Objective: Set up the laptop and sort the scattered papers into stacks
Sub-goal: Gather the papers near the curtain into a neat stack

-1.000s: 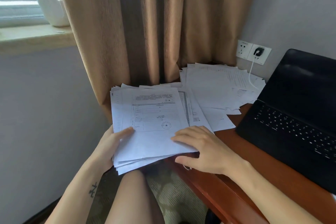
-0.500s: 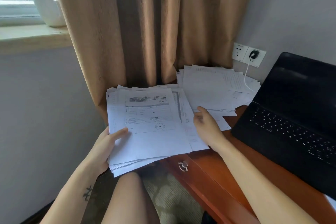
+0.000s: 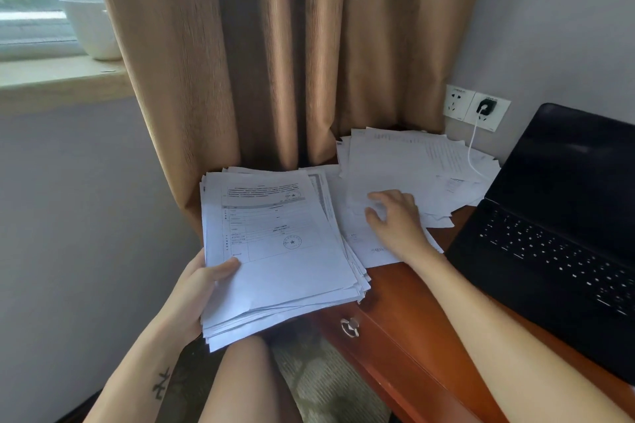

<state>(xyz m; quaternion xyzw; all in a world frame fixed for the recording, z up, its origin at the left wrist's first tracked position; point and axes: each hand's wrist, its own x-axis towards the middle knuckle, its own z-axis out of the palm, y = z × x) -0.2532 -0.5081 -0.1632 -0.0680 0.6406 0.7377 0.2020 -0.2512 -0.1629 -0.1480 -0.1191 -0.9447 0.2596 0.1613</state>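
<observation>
— What was farthest to the left of the laptop (image 3: 556, 233)?
— A white bowl (image 3: 92, 27) on the window sill, then the brown curtain (image 3: 275, 62). Both were well to the laptop's left and no part of the job.

— And the hands?
— The left hand (image 3: 202, 282) was the one farther from the laptop. Its thumb lay on top of the gathered stack (image 3: 275, 251) and its fingers were curled beneath, so it gripped that stack at a near corner. The stack hung partly off the edge of the desk (image 3: 412, 302), on the laptop's left.

— The right hand?
— The right hand (image 3: 395, 220) was between that stack and the laptop, lowered onto the loose sheets (image 3: 405, 161) with its fingers bent. I could not tell whether it had pinched a sheet or only touched one.

— How far along was the work?
— About half done, I judged. The laptop stood open on the desk with a dark screen. A white cable (image 3: 471, 151) ran down from the wall socket (image 3: 476, 108) behind the laptop's left side, and its far end was hidden. One thick stack had been gathered, though its edges were uneven. The fanned sheets just left of the laptop lay unsorted, so picking up and squaring was left to do
</observation>
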